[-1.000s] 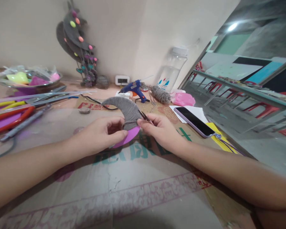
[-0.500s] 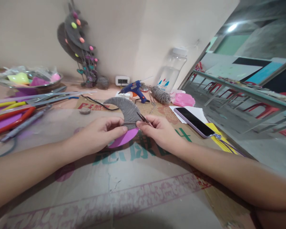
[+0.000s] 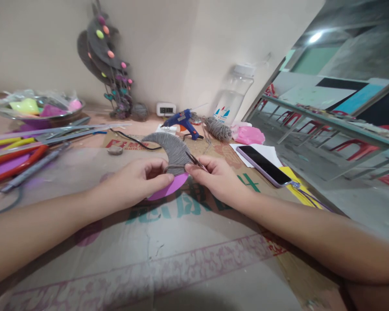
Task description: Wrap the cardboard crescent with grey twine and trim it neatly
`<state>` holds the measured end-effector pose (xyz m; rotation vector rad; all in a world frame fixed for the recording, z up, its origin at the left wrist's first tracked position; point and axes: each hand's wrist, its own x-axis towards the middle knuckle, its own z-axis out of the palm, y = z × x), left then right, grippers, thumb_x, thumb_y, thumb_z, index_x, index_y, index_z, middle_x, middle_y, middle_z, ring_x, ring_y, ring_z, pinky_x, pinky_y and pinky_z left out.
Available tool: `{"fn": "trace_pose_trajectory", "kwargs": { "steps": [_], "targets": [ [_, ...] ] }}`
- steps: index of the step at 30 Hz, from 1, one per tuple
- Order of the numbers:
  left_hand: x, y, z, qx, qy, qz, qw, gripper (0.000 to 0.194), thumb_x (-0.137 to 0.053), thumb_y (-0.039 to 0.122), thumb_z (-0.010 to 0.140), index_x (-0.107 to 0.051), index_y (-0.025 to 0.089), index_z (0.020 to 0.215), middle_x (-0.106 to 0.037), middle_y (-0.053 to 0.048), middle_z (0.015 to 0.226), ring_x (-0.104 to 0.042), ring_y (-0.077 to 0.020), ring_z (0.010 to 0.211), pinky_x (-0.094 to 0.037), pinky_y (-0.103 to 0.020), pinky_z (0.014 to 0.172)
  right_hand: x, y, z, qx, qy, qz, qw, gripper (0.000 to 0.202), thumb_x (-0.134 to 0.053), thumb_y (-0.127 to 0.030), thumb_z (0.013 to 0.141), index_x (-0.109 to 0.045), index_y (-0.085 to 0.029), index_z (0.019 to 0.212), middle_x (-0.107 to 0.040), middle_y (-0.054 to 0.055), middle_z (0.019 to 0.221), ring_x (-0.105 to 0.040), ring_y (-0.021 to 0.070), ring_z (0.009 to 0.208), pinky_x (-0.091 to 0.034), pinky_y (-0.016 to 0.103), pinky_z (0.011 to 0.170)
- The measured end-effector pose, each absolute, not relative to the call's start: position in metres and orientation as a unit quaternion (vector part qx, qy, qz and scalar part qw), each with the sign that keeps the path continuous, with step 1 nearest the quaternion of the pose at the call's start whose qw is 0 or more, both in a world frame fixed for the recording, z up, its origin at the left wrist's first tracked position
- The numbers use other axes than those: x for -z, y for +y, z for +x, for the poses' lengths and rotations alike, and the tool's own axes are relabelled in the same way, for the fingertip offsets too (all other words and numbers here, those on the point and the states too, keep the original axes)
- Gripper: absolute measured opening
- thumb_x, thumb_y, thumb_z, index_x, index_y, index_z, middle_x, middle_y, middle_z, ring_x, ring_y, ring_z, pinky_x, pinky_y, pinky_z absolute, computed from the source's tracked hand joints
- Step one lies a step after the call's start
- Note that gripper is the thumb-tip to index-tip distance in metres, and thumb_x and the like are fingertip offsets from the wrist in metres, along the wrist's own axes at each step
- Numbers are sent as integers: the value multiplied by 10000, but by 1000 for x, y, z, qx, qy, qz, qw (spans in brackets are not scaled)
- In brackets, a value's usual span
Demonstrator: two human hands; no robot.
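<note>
A crescent-shaped piece wound with grey yarn is held up in front of me. Its lower end is bare and purple. My left hand is closed in a pinch on its left edge, the thumb lying over the yarn. At the opposite edge, the thumb and fingers of my right hand are pressed together, touching the wound yarn. A slim, dark, pointed tool is also in that hand, its tip angled up and left over the crescent; whether it is tweezers or small scissors I cannot tell.
Behind the crescent lie a blue glue gun, a grey yarn skein and a water bottle. A phone rests at right. Red-handled scissors and a bowl are at left. Cardboard covers the table.
Almost nothing differs. Both hands keep the same grip on the crescent, and the pointed tool stays in my right hand, with only a very slight shift.
</note>
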<state>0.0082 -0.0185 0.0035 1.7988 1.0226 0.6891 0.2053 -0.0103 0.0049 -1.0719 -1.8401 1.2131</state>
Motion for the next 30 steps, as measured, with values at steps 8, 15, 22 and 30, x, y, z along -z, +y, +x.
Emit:
{"fn": "trace_pose_trajectory", "kwargs": {
  "steps": [8,15,22,30],
  "targets": [
    [-4,-19,9,-278,423,727,464,110,-481,259,779,-562,185,777,-455,41,631,-415,-103,543,-321,-213,487,-5,-11,206,-463,-714,-409,331,229,-547,-375,822,-550,-160,744,-435,-54,605,-374,63,536,-303,197,506],
    [-9,-21,7,-304,415,718,468,194,-458,281,831,-478,187,662,-406,52,601,-398,-92,537,-320,-206,489,-6,-10,204,-446,-722,-406,340,226,-542,-356,821,-531,-162,706,-394,-57,600,-337,64,537,-294,202,516],
    [-4,-17,8,-298,424,722,459,305,-440,346,870,-414,179,617,-370,58,559,-351,-79,506,-270,-210,463,-5,-9,217,-325,-781,-361,393,274,-501,-413,856,-467,-192,1015,-387,-58,630,-355,82,541,-291,215,505],
    [0,-14,5,-310,405,726,461,312,-442,369,875,-426,176,630,-380,58,574,-351,-80,515,-274,-214,469,-8,-13,230,-8,-911,-261,318,236,-569,-300,842,-541,-153,1025,-596,14,792,-544,107,680,-399,225,598]
  ]
}}
